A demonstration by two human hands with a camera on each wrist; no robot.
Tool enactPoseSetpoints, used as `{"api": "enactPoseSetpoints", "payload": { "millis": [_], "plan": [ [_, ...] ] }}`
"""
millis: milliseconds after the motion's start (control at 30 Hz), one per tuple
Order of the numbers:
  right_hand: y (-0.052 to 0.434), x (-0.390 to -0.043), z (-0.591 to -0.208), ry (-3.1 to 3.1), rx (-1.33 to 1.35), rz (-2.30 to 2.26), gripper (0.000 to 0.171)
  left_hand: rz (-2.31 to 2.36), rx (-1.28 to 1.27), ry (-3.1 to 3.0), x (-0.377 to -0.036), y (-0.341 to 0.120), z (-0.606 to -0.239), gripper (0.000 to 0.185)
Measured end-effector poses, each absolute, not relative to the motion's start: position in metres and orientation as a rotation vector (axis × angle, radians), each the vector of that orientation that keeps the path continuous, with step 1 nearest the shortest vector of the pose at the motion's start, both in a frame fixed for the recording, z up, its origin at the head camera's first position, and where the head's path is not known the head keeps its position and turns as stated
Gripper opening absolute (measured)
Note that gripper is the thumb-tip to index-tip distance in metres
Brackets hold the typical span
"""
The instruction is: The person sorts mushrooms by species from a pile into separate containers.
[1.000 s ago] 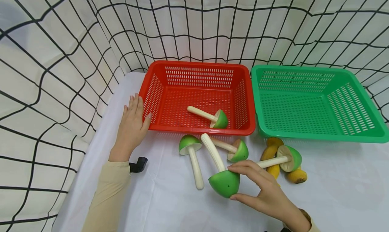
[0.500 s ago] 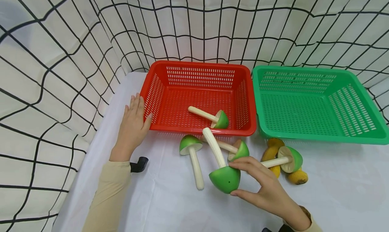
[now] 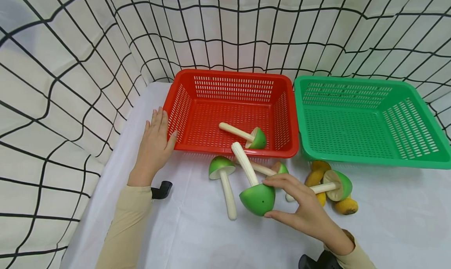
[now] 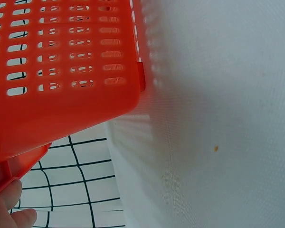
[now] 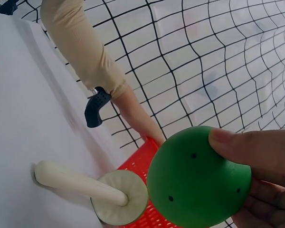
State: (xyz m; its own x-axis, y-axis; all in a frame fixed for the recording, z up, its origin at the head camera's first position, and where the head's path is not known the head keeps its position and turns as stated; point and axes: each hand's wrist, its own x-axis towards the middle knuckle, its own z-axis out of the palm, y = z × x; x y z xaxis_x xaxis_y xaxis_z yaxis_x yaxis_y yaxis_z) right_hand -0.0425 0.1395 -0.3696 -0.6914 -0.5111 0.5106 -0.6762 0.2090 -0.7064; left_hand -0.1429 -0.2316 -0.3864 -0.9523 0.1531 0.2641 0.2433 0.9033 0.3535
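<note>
Mushrooms number five in the head view, all with green caps and pale stems. One mushroom [image 3: 256,190] is held by the right hand [image 3: 303,212], whose fingers [image 3: 282,181] and thumb curl round its cap; it sits just above the desk [image 3: 211,237], stem pointing up toward the red basket [image 3: 179,108]. A second mushroom [image 3: 222,179] lies on the desk just left of it, cap toward the basket. A third [image 3: 280,168] lies partly hidden behind the right hand. A fourth [image 3: 336,185] lies to the right, across two yellow pieces [image 3: 343,206] near the front of the green basket [image 3: 370,159]. The fifth [image 3: 246,136] lies inside the red basket. There are two baskets, side by side, the green one holding nothing visible. The left hand [image 3: 155,143] lies flat on the desk, fingers straight and close together, thumb touching the red basket's left wall.

From the left wrist, the red basket's slotted wall [image 4: 61,71] fills the upper left, the white desk [image 4: 218,118] the right, and a bit of the left hand [image 4: 7,209] shows at the bottom corner; how its fingers lie cannot be told here.

From the right wrist, the fingers [image 5: 256,152] pinch the green cap [image 5: 194,178], which bears small dark dots. One more mushroom [image 5: 99,190] lies on the desk behind it, and the other arm's beige sleeve [image 5: 80,42] reaches to the red basket.
</note>
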Motion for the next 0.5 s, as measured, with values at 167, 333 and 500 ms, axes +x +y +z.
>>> {"api": "enactPoseSetpoints", "payload": {
  "millis": [167, 333, 500],
  "plan": [
    [0.138, -0.051, -0.368, -2.318, 1.125, 1.502, 0.053, -0.576, -0.300, -2.840, -0.142, -0.232, -0.386, 0.063],
    [0.138, -0.059, -0.366, -2.341, 1.093, 1.505, 0.055, -0.571, -0.302, -2.836, -0.142, -0.232, -0.386, 0.062],
    [0.138, -0.069, -0.364, -2.370, 1.063, 1.493, 0.059, -0.574, -0.306, -2.829, -0.142, -0.232, -0.385, 0.062]
  ]
}}
